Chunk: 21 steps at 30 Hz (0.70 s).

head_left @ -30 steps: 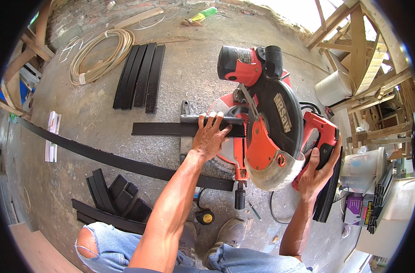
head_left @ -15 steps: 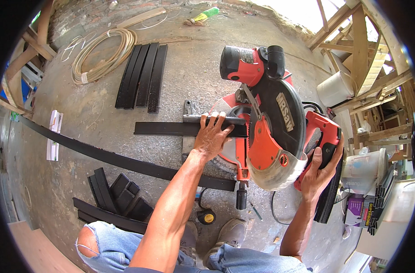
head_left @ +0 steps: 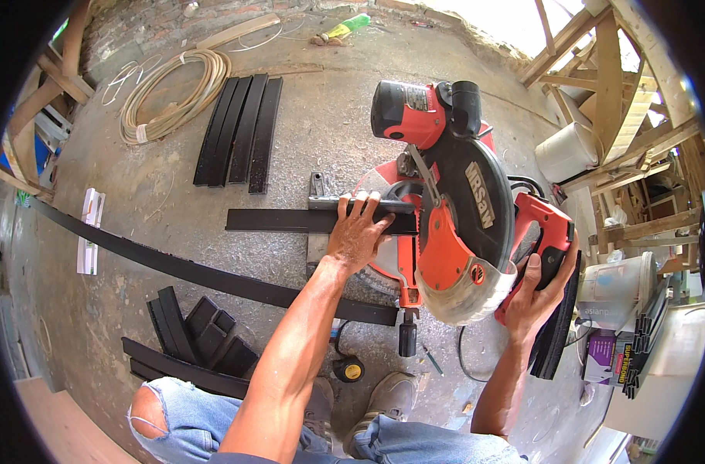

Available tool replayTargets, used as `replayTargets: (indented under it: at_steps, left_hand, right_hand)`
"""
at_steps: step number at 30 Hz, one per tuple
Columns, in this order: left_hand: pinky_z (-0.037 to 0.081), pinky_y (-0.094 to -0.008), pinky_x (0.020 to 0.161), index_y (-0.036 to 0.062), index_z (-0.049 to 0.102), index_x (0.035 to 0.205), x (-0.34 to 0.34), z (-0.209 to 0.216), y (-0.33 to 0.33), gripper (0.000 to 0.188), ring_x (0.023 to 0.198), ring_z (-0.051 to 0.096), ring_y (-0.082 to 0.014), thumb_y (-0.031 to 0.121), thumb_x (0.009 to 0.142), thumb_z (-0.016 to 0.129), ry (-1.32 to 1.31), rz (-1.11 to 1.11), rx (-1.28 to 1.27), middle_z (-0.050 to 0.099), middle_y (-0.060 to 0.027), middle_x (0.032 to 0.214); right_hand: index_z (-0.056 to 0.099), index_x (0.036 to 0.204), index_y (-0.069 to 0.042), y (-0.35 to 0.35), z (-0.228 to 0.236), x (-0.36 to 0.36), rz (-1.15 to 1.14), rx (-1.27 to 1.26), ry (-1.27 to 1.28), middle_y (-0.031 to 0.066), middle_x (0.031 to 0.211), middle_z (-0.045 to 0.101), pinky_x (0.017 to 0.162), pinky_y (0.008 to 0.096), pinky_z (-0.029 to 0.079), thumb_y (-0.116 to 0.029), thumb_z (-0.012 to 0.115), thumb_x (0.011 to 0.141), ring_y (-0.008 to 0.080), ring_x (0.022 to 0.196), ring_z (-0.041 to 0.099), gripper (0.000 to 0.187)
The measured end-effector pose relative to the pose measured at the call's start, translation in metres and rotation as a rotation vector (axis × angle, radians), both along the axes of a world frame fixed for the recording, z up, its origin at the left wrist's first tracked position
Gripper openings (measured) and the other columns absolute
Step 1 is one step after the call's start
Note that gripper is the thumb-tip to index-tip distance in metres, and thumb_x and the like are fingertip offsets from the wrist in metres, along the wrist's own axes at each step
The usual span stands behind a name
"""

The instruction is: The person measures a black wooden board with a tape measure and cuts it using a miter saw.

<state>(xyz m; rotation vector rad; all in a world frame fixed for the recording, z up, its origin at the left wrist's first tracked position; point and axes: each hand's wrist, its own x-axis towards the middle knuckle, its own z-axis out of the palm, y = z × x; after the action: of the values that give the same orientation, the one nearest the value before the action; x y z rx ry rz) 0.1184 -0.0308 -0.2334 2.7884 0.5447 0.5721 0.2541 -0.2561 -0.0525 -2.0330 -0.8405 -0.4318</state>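
A red and black miter saw [head_left: 476,182] stands on the floor before me, its clear blade guard low over the turntable. My left hand [head_left: 359,232] presses a short black metal profile [head_left: 267,220] against the saw's fence [head_left: 321,203], fingers hooked over the fence top. The profile's right end reaches the guard; the blade itself is hidden. Around the saw's red handle [head_left: 552,240] my right hand [head_left: 536,298] is closed, thumb on the near side. A long black profile [head_left: 213,277] runs from the far left to the saw's front.
Black strips [head_left: 240,131] lie side by side beyond the saw, near a coiled hose [head_left: 174,97]. Short offcuts [head_left: 201,332] are piled at left. A tape measure [head_left: 349,369] and pencil [head_left: 433,360] lie by my shoes. Buckets [head_left: 619,282] and timber frames [head_left: 623,85] line the right.
The whole view shifts very slightly. Both hands keep their places on the profile and the saw handle.
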Motion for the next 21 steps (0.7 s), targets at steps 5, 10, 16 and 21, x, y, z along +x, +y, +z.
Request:
replayTargets:
  at_steps: [5, 10, 16, 21]
  left_hand:
    - [0.023, -0.0556, 0.112, 0.0206, 0.073, 0.125, 0.0, 0.004, 0.001, 0.042, 0.137, 0.037, -0.0302, 0.033, 0.085, 0.077, -0.021, -0.013, -0.024, 0.047, -0.0124, 0.139]
    - [0.024, -0.0565, 0.112, 0.0206, 0.069, 0.13, -0.003, 0.006, 0.003, 0.045, 0.138, 0.036, -0.0313, 0.033, 0.088, 0.073, 0.047, -0.031, 0.02, 0.047, -0.014, 0.139]
    - [0.028, -0.0566, 0.111, 0.0207, 0.066, 0.134, -0.004, 0.007, 0.01, 0.048, 0.134, 0.04, -0.033, 0.034, 0.088, 0.073, 0.142, -0.058, 0.177, 0.048, -0.0154, 0.131]
    - [0.029, -0.0531, 0.11, 0.0211, 0.067, 0.133, -0.005, 0.007, 0.017, 0.047, 0.127, 0.044, -0.0325, 0.035, 0.088, 0.073, 0.118, -0.138, 0.129, 0.049, -0.0161, 0.13]
  right_hand:
    - [0.029, 0.159, -0.005, -0.001, 0.002, -0.001, 0.0, 0.002, 0.032, 0.0088, 0.091, 0.06, 0.06, 0.0298, 0.047, -0.016, 0.055, 0.104, 0.0119, 0.065, 0.054, 0.062]
    - [0.029, 0.156, -0.001, 0.0, 0.001, 0.001, 0.03, 0.032, 0.012, 0.0084, 0.089, 0.059, 0.063, 0.0294, 0.046, -0.012, 0.056, 0.103, 0.0115, 0.067, 0.054, 0.061]
    - [0.044, 0.132, -0.001, -0.006, 0.024, 0.022, 0.091, -0.002, 0.057, 0.0062, 0.088, 0.057, 0.064, 0.0264, 0.046, -0.002, 0.067, 0.092, 0.0099, 0.069, 0.052, 0.046]
    - [0.048, 0.123, -0.003, 0.009, 0.044, 0.027, 0.222, 0.067, 0.531, 0.0094, 0.096, 0.065, 0.064, 0.0247, 0.05, 0.007, 0.064, 0.081, 0.0084, 0.072, 0.059, 0.046]
